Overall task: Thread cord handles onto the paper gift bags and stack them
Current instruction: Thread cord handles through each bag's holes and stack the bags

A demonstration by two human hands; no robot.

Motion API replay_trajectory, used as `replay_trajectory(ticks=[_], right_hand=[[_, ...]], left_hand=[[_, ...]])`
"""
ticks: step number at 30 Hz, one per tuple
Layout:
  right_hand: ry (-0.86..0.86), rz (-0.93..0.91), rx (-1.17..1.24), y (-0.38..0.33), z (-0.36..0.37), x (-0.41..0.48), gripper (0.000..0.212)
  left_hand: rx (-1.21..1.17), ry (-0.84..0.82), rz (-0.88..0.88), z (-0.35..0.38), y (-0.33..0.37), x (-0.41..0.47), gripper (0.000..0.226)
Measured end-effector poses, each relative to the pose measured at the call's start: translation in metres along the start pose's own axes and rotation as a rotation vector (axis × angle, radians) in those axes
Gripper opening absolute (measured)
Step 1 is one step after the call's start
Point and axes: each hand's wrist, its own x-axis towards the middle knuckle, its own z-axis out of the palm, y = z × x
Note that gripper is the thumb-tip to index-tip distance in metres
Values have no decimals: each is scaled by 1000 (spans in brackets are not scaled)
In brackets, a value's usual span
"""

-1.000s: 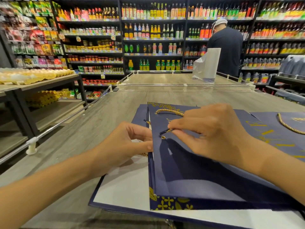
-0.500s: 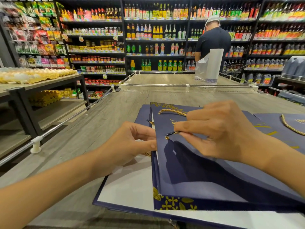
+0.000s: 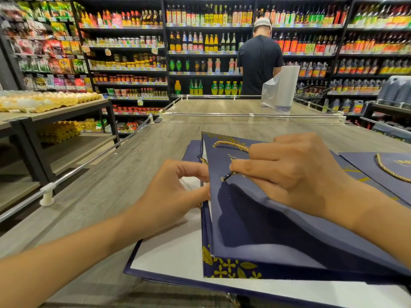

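Head: two hands (image 3: pixel 175 196) (image 3: pixel 298 174) on one bag (image 3: pixel 266 218); two cords (image 3: pixel 231 144) (image 3: pixel 389 172).

A grey wood-grain tabletop (image 3: pixel 133 174) spreads under and beyond the fingers (image 3: pixel 255 170). Far past them a clear plastic rail on white clips (image 3: pixel 251 115) fences off its back section, where a roll of clear plastic bags (image 3: pixel 280 90) stands upright. Further beyond, tall black metal shelves (image 3: pixel 209 52) crowded with sauce and oil bottles fill the back wall, and a person in a dark shirt and white cap (image 3: pixel 259 61) faces them, back turned. Well left of the fingers, a dark-framed wooden side table (image 3: pixel 73 110) carries trays of pale eggs (image 3: pixel 44 101), with yellow egg cartons (image 3: pixel 57 130) stacked on the shelf below. Far right stand large grey jugs (image 3: pixel 395 90).
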Motion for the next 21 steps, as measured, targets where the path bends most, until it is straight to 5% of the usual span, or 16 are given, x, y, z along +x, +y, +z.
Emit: replay_trajectory(ticks=[6,9,13,15,17,19,21], right_hand=[[288,-21,0,-20,-5,-1,17],[284,153,257,-23,0,0,19],[-34,476,504,-19,-6,3,59],[-263,441,630,-19,-13,0,82],[-304,330,742,-27,-23,-4,94],[-256,275,751,-26,-22,0,94],[-265,240,703,-15,-10,10,75]], left_hand=[[111,18,116,1,-4,-1,18],[31,47,47,3,-8,-1,12],[-26,138,-17,5,-10,5,31],[-54,192,-21,2,-10,7,36],[-9,232,17,0,-8,8,26],[29,257,60,-2,-9,7,2],[81,254,109,-2,-11,5,10]])
